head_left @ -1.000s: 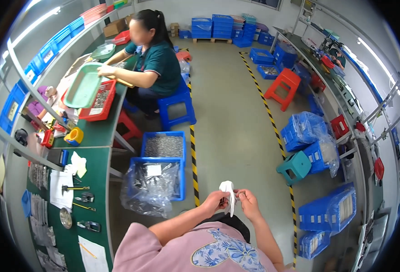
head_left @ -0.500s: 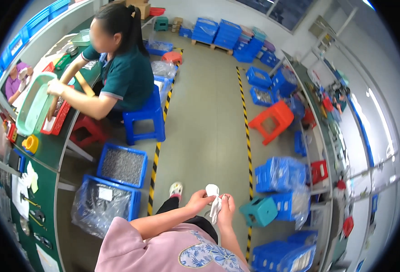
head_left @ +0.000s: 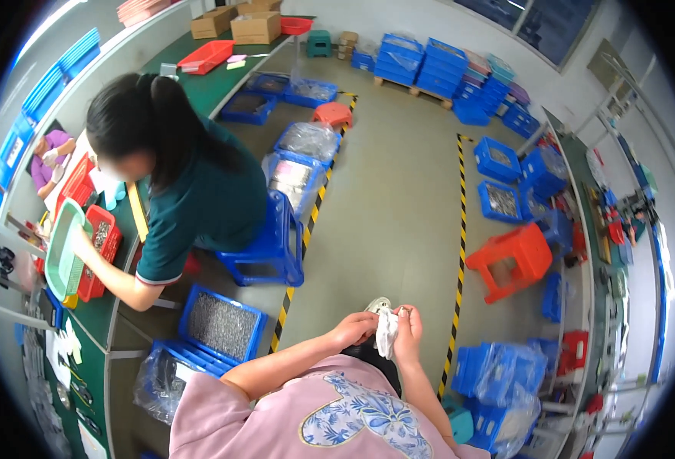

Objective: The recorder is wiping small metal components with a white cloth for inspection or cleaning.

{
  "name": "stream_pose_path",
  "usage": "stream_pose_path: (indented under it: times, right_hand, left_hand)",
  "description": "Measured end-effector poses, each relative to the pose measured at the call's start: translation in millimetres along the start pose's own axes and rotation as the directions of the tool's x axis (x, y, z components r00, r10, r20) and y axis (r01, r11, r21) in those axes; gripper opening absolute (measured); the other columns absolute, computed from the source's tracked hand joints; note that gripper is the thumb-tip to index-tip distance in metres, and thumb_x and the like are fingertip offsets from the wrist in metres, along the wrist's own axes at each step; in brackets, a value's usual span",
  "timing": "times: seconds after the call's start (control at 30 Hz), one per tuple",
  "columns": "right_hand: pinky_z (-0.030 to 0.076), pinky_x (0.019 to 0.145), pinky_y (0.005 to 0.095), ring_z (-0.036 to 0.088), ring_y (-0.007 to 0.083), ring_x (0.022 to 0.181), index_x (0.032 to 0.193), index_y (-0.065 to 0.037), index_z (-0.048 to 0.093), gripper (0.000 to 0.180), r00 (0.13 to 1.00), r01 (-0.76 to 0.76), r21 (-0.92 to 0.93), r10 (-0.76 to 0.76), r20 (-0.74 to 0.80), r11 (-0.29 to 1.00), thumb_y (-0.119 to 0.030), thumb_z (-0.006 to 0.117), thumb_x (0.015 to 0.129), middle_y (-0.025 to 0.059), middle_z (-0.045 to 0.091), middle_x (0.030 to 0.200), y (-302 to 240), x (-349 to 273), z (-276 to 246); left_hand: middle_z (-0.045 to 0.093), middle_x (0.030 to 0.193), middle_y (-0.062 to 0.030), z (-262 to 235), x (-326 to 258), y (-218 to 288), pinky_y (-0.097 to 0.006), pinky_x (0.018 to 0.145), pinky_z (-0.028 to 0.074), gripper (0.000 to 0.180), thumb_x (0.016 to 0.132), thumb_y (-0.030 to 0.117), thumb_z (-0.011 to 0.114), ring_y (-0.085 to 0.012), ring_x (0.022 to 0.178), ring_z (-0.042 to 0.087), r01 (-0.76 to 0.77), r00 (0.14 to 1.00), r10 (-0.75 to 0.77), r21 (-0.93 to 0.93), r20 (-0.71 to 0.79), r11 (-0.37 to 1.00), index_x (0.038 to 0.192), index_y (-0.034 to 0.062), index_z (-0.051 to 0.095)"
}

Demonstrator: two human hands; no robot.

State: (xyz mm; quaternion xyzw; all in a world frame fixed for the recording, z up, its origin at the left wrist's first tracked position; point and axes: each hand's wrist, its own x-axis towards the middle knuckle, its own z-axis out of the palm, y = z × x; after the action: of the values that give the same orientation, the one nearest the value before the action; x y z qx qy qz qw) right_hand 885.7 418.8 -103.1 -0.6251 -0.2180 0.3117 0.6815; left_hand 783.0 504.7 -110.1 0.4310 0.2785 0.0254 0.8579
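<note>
A crumpled white glove [head_left: 386, 338] hangs between my two hands in front of my body, its folds bunched together. My right hand [head_left: 408, 333] pinches it near its upper right edge. From the other side my left hand [head_left: 355, 330] has its curled fingers against the glove's left edge; its fingertips are partly hidden. Just beyond the glove my shoe [head_left: 379, 304] shows on the floor.
On the left a co-worker sits on a blue stool [head_left: 272, 245] at a green workbench, handling a green tray [head_left: 63, 249] over a red basket [head_left: 102, 249]. Blue crates [head_left: 223, 325] of small parts flank the aisle. A red stool [head_left: 510, 262] stands right of the striped line [head_left: 460, 260].
My view has moved forward along the aisle and turned left. The glove hangs more bunched between my hands. The co-worker leans lower over the bench, with the tray closer to the basket.
</note>
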Motion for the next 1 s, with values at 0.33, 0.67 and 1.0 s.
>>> stream_pose_path:
  times: [0.33, 0.67, 1.0]
  right_hand:
    - [0.039, 0.067, 0.0224, 0.046, 0.0081, 0.074, 0.085, -0.003, 0.045, 0.016, 0.902, -0.085, -0.126, 0.130, 0.411, 0.988, -0.016, 0.037, 0.085, 0.0033, 0.050, 0.079, -22, 262, 24]
    - [0.037, 0.061, 0.0199, 0.044, 0.0061, 0.068, 0.081, -0.004, 0.046, 0.014, 0.847, -0.042, -0.131, 0.105, 0.521, 0.990, -0.016, 0.039, 0.084, -0.0001, 0.047, 0.073, -21, 494, 101]
    - [0.037, 0.063, 0.0212, 0.043, 0.0072, 0.069, 0.080, -0.004, 0.045, 0.014, 0.712, -0.045, -0.259, 0.213, 0.669, 0.965, -0.016, 0.038, 0.085, 0.0003, 0.047, 0.074, -20, 699, 236]
  left_hand:
    - [0.042, 0.058, -0.0009, -55, 133, 123, -0.020, 0.041, 0.030, 0.028, 0.077, 0.009, 0.036, -0.0084, 0.047, 0.037, -0.260, 0.880, 0.070, -0.354, -0.469, 0.898, 0.103, 0.0017, 0.044]
    - [0.051, 0.069, -0.0057, -207, 242, 194, -0.022, 0.048, 0.040, 0.028, 0.071, 0.002, 0.035, -0.0125, 0.054, 0.045, -0.549, 0.783, -0.184, -0.799, -0.594, 0.244, 0.097, 0.0012, 0.045]
    - [0.044, 0.064, 0.0008, -299, 310, 334, -0.022, 0.055, 0.036, 0.014, 0.076, 0.012, 0.044, -0.0086, 0.058, 0.041, -0.702, 0.591, -0.123, -0.583, -0.797, 0.408, 0.083, 0.0046, 0.054]
